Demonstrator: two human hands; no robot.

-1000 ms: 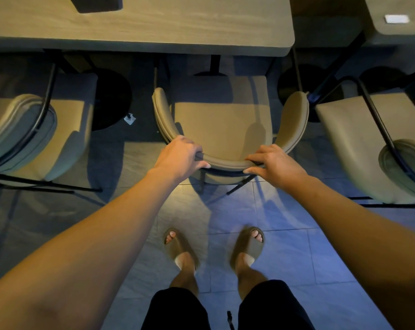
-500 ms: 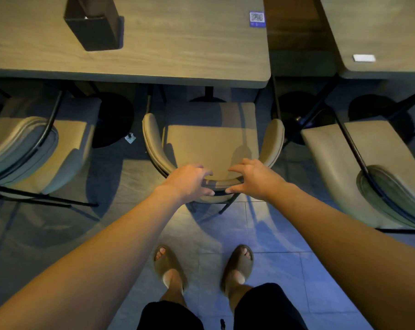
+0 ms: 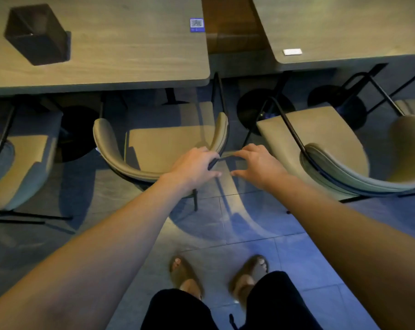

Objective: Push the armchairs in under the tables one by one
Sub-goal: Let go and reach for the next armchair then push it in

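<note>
Your left hand (image 3: pixel 194 166) grasps the curved padded armchair (image 3: pixel 154 148) back | right hand (image 3: pixel 256 166) open, seemingly clear | wood-grain table (image 3: pixel 130 55) upper left | tiled floor (image 3: pixel 261 234)

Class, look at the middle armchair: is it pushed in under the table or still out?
Partly in. The armchair's front sits in shadow at the table edge; most of the seat and the backrest remain out.

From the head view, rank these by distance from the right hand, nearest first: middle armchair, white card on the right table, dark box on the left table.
1. Middle armchair, beside the right hand.
2. White card, ahead, right table.
3. Dark box, far left, left table.
</note>
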